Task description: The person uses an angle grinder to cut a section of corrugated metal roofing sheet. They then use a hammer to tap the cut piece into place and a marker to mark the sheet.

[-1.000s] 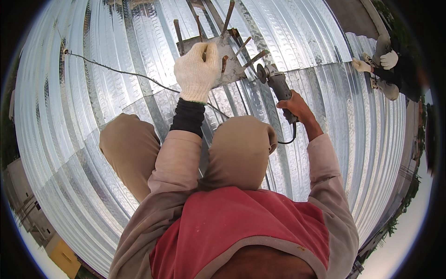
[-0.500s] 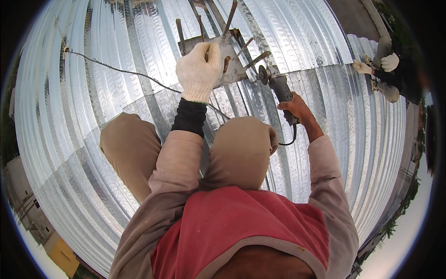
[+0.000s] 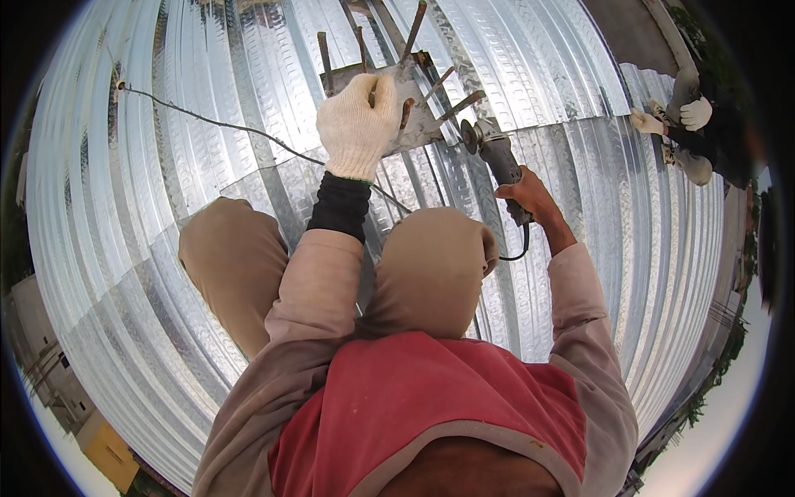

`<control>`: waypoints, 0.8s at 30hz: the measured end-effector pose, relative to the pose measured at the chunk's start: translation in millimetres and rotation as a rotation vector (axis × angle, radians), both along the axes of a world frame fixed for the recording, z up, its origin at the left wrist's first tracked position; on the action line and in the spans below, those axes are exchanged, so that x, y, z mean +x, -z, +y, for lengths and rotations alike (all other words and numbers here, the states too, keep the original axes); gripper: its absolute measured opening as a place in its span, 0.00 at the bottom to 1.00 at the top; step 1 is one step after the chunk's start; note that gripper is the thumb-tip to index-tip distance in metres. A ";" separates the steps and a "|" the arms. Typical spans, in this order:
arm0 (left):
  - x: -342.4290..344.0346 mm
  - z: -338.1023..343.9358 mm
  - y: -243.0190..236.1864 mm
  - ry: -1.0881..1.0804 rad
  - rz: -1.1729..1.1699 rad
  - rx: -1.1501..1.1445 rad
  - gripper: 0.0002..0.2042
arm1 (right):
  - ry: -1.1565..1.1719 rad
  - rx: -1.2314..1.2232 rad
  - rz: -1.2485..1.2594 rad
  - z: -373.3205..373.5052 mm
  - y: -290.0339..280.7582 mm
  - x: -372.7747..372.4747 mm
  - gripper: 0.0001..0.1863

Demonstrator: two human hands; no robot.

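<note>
My right hand (image 3: 534,195), bare, is closed round the body of an angle grinder (image 3: 499,159). Its disc (image 3: 469,135) points up and left, close to the lower end of a rusty rebar stub (image 3: 461,106); I cannot tell whether the disc spins. In a white knit glove, my left hand (image 3: 358,124) is closed in a fist or pinch over the near left part of a grey concrete column top (image 3: 406,87). What its fingers hold, if anything, is hidden. Other rebar stubs stick up around it, among them a tall one (image 3: 414,31) and one at the left (image 3: 324,62).
Shiny corrugated metal sheets (image 3: 571,190) spread all round, with an overlap seam across them. A dark cable (image 3: 224,124) runs over the sheets from the left. My bent knees (image 3: 431,269) are close below my hands. At the far right crouches another person with gloved hands (image 3: 696,113).
My left hand has shifted very slightly to the right and up. The grinder and my right hand stay almost where they were.
</note>
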State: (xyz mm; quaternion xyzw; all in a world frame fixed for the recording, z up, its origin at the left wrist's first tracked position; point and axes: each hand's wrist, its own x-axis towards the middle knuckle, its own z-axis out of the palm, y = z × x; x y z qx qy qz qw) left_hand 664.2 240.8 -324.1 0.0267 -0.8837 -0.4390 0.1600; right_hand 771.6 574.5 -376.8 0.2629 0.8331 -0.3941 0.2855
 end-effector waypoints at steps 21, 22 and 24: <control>0.7 0.1 7.2 -0.031 0.155 -0.027 0.10 | 0.309 -0.308 0.110 -2.3 -25.2 40.9 0.26; 1.6 0.0 5.6 -0.061 0.221 -0.057 0.08 | 0.353 -0.362 0.132 -1.2 -25.3 45.3 0.26; 3.4 3.4 1.7 -0.113 0.351 -0.113 0.07 | 0.451 -0.466 0.177 4.9 -22.7 55.9 0.24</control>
